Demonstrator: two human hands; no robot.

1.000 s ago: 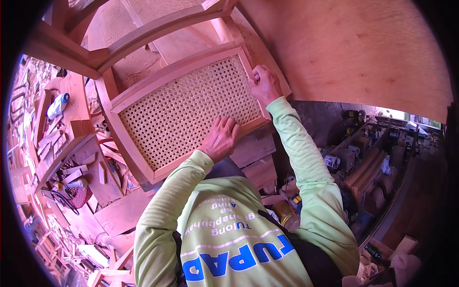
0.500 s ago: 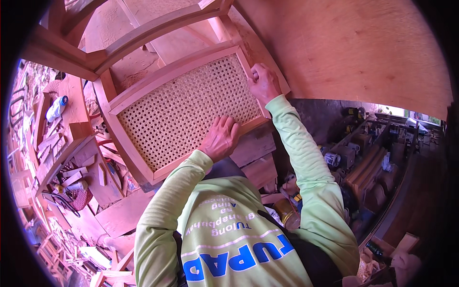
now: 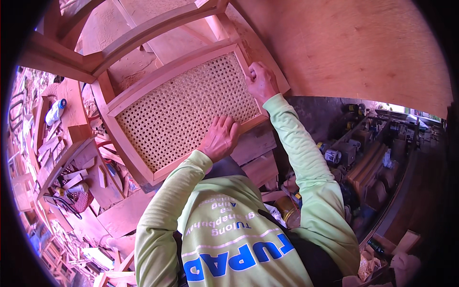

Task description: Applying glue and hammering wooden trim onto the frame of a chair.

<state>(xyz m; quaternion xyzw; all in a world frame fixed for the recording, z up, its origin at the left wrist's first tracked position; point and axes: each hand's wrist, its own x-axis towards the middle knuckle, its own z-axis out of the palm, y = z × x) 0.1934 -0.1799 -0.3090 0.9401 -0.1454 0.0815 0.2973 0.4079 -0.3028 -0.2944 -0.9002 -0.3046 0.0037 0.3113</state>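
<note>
A wooden panel frame (image 3: 131, 98) with woven cane mesh (image 3: 177, 105) inside lies tilted within a curved wooden chair frame (image 3: 143, 27). My left hand (image 3: 220, 136) rests on the panel's lower rail, its bent fingers pressed together over the cane's edge; its thumb is hidden. At the panel's right rail, my right hand (image 3: 262, 80) is closed, thumb and fingers gripping the frame's edge.
A large plywood sheet (image 3: 358, 48) spans the upper right. Scattered offcuts (image 3: 79, 174) and a white-and-blue container (image 3: 56, 111) lie at the left. Motors (image 3: 333, 156) and stacked machinery crowd the dark lower right.
Very little differs. The panel and both my hands sit slightly higher and further left in the picture, with the grips looking the same.
</note>
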